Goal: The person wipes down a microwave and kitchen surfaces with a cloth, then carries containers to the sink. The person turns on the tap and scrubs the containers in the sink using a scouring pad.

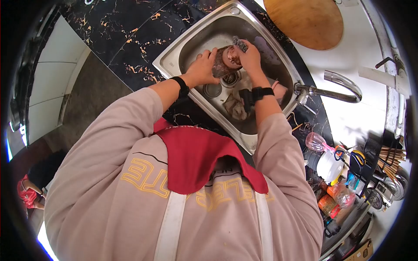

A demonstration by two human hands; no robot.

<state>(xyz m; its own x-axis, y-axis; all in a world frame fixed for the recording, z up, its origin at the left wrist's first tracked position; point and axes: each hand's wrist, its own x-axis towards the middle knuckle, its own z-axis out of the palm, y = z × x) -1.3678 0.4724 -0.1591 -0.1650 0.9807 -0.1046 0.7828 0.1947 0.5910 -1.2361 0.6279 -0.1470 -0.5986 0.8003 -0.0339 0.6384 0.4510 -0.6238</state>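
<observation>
Over the steel sink (177, 51), my left hand (200, 68) grips the side of a brown, glass-like container (220, 65) with a reddish, pinkish round part. The container is tilted, and its exact kind is unclear. A grey steel wool scrubber (239, 43) is pinched in the fingers of my right hand (251, 58), up against the container's right end. Below them in the basin are a drain (230, 79) and a crumpled greyish cloth (235, 107). Something pink (279, 91) lies by the basin's right wall, partly behind my right wrist.
A curved faucet (333, 93) stands at the sink's right. Black marbled counter (130, 39) surrounds the basin. A round wooden board (307, 21) is at the upper right. Scissors (358, 157), chopsticks (390, 162) and bottles crowd the right side. Another person (29, 191) is at far left.
</observation>
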